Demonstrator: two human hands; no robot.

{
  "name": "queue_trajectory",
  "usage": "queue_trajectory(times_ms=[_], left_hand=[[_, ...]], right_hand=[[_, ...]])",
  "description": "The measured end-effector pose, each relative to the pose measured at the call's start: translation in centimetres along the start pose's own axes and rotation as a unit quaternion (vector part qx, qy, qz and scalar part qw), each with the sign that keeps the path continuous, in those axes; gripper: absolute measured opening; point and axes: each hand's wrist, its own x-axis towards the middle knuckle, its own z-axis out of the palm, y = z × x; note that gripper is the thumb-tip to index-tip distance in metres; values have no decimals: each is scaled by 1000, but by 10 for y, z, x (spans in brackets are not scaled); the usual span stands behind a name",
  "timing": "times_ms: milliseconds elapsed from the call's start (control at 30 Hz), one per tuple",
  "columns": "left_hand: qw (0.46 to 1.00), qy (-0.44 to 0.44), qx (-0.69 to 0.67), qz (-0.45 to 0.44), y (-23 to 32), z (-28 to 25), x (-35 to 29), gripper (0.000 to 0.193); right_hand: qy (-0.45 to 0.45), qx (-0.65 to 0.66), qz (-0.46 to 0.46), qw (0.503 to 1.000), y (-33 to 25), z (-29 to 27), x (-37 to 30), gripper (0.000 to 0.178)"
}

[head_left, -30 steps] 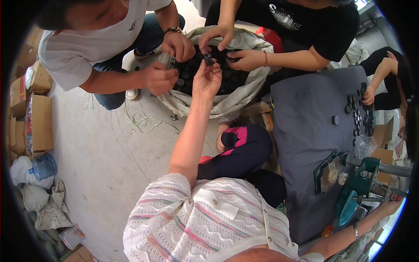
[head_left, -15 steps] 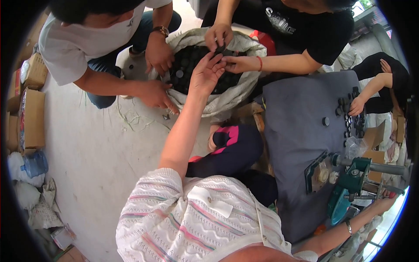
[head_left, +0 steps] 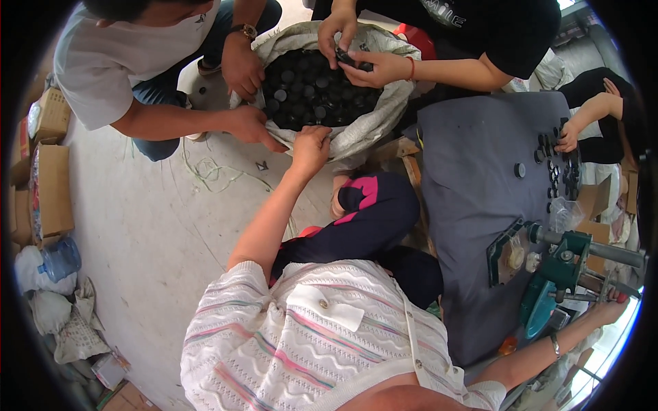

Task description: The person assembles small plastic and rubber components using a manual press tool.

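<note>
My left hand [head_left: 312, 148] is closed on the near rim of a white woven sack [head_left: 367, 140], its fingers curled over the edge. Inside the sack lie many round black caps [head_left: 296, 88]. At the far right, my right hand [head_left: 610, 309] wraps round the handle of a green bench press [head_left: 567, 264], beside a red knob; part of its grip is hard to see. Above the sack, a co-worker in black holds dark pieces [head_left: 353, 60] between both hands. Another co-worker in a white shirt has both hands [head_left: 253, 127] at the sack's left rim.
A table with a grey cloth [head_left: 473, 185] stands to my right, bearing several black caps [head_left: 548, 164] and a clear plastic bag [head_left: 565, 214]. Another person's hand [head_left: 567, 137] reaches among those caps. Cardboard boxes [head_left: 55, 192] and a blue water jug [head_left: 60, 260] line the left side.
My left hand has drawn back from the black-shirted co-worker's fingers to the sack's near rim and closed there. That co-worker's hands have parted from mine. My right hand stays at the press.
</note>
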Motion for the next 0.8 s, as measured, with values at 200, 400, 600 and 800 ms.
queue_trajectory(times_ms=[200, 400, 600, 800], left_hand=[[998, -18, 47, 31, 1, 1, -3, 20], [996, -54, 61, 34, -6, 4, -2, 17], [996, -47, 66, 44, -2, 3, -3, 15], [994, -68, 74, 41, 2, 2, -2, 16]], right_hand=[[15, 15, 8, 1000, -24, 22, -41, 26], [42, 10, 15, 999, -43, 39, -64, 26], [32, -10, -1, 999, -34, 32, -55, 27], [9, 13, 5, 1000, -14, 9, -18, 26]])
